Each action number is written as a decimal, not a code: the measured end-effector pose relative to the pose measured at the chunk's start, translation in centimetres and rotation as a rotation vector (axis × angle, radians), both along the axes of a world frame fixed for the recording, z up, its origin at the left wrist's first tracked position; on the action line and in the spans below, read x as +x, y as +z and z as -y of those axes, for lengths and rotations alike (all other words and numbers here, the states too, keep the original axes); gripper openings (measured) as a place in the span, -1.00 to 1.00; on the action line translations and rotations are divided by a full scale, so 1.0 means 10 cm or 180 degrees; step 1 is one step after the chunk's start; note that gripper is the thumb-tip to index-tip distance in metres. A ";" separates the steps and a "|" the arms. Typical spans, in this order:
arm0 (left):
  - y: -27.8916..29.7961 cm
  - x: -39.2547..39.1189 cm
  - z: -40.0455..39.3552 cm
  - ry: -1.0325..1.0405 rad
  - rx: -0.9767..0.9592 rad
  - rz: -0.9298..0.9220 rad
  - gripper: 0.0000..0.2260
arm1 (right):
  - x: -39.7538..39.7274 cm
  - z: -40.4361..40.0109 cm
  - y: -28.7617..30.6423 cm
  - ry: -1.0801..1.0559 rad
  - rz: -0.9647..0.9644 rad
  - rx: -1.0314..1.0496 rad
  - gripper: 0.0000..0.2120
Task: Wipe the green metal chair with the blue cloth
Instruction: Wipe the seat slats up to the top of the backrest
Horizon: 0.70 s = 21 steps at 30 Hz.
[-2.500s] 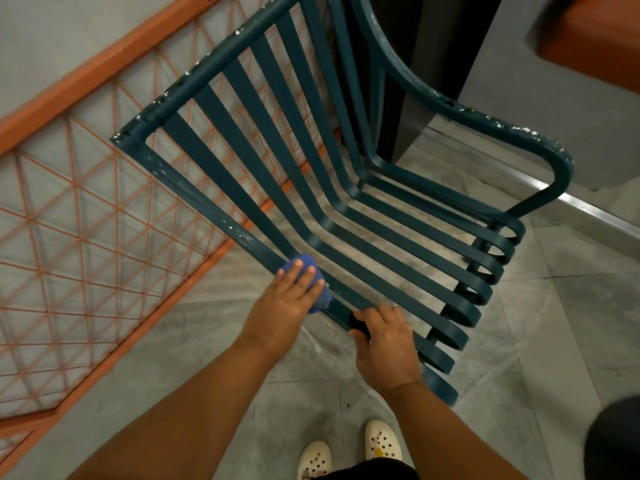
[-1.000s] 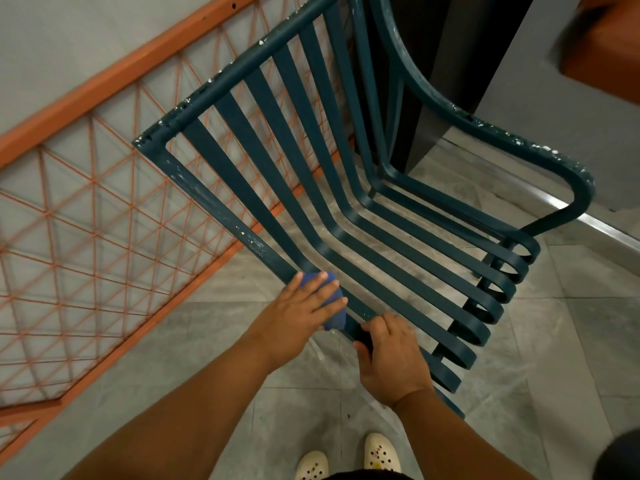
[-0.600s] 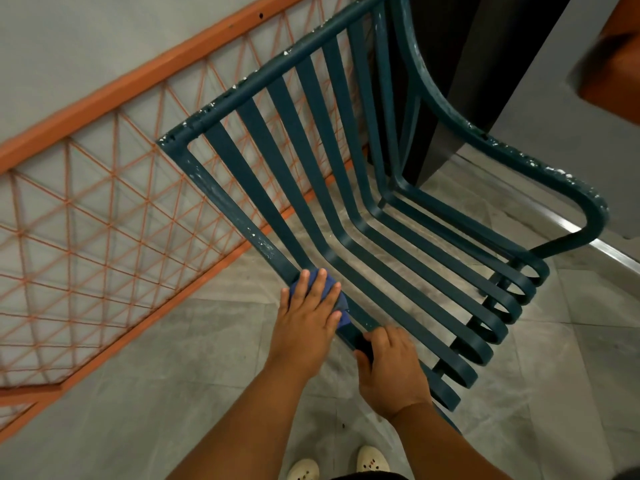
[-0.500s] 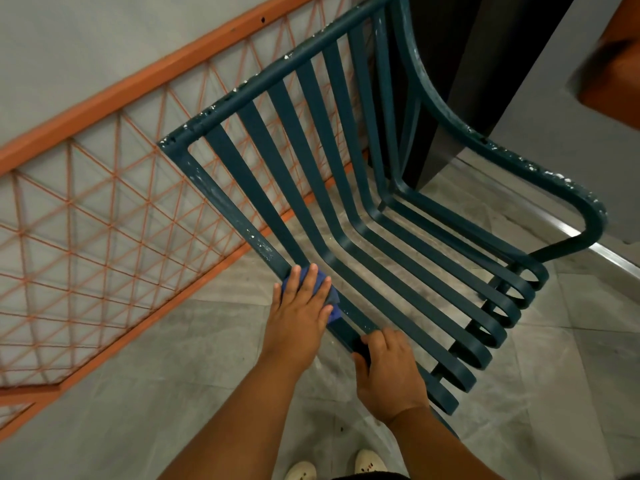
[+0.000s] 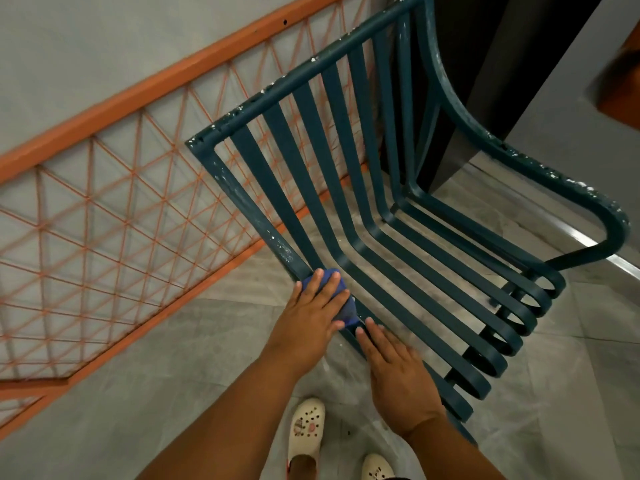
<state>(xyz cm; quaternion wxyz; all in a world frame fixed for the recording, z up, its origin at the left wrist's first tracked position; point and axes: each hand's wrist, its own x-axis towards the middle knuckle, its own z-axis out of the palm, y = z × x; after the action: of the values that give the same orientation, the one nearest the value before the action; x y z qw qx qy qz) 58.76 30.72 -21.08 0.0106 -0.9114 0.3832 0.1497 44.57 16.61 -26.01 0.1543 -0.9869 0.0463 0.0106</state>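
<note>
while our left hand (image 5: pixel 313 315) is pressing the blue cloth (image 5: pixel 346 306) flat, fingers together, on the chair (image 5: pixel 381 237) frame at lower centre, our right hand (image 5: pixel 398 379) is resting spread; next we should slide upward.

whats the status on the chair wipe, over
Left hand pressing crumpled blue cloth on green metal slatted chair, near-side frame rail. Right hand flat on same rail, fingers extended. Nothing in the way.

Grey tile floor (image 5: pixel 180 344) w/ green chair (image 5: pixel 391 244), white clogs (image 5: pixel 306 432).
</note>
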 end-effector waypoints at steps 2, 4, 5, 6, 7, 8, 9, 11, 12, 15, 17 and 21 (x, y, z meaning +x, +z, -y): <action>0.03 0.11 -0.03 -0.0244 0.0054 0.0100 -0.49 | 0.11 -0.07 0.02 -0.0092 0.0014 0.0135 -0.48; 0.08 0.20 -0.06 -0.0416 0.0041 0.0099 -0.43 | 0.26 -0.12 0.05 -0.0168 0.0070 0.0176 -0.49; 0.11 0.23 -0.07 -0.0473 0.0078 0.0097 -0.39 | 0.32 -0.14 0.05 -0.0188 0.0062 0.0156 -0.49; 0.15 0.25 -0.09 -0.0532 0.0127 0.0100 -0.35 | 0.36 -0.16 0.03 -0.0191 0.0029 0.0107 -0.48; 0.19 0.28 -0.10 -0.0573 0.0175 0.0099 -0.33 | 0.37 -0.16 0.01 -0.0177 -0.0019 0.0033 -0.46; 0.22 0.30 -0.10 -0.0607 0.0199 0.0127 -0.32 | 0.36 -0.17 -0.01 -0.0153 -0.0083 -0.0044 -0.44; 0.24 0.34 -0.11 -0.0633 0.0244 0.0142 -0.33 | 0.34 -0.17 -0.02 -0.0136 -0.0130 -0.0134 -0.43; 0.29 0.44 -0.15 -0.0644 0.0244 0.0188 -0.34 | 0.33 -0.18 -0.03 -0.0139 -0.0154 -0.0286 -0.42; 0.30 0.51 -0.18 -0.0602 0.0188 0.0219 -0.35 | 0.33 -0.18 -0.03 -0.0148 -0.0132 -0.0348 -0.42; 0.29 0.65 -0.26 -0.0567 0.0121 0.0474 -0.36 | 0.34 -0.20 -0.02 -0.0168 -0.0126 -0.0488 -0.44; 0.31 0.64 -0.25 -0.0743 0.0339 0.0497 -0.38 | 0.34 -0.20 -0.01 -0.0167 -0.0144 -0.0544 -0.44; 0.32 0.74 -0.29 -0.1014 0.0386 0.0776 -0.37 | 0.35 -0.19 0.04 -0.0214 -0.0156 -0.0664 -0.45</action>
<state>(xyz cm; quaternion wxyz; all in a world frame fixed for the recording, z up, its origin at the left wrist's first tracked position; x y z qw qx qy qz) 66.17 33.65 -17.91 0.1353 -0.8483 0.5086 0.0576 48.11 18.55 -25.61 0.0499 -0.9949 0.0840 0.0247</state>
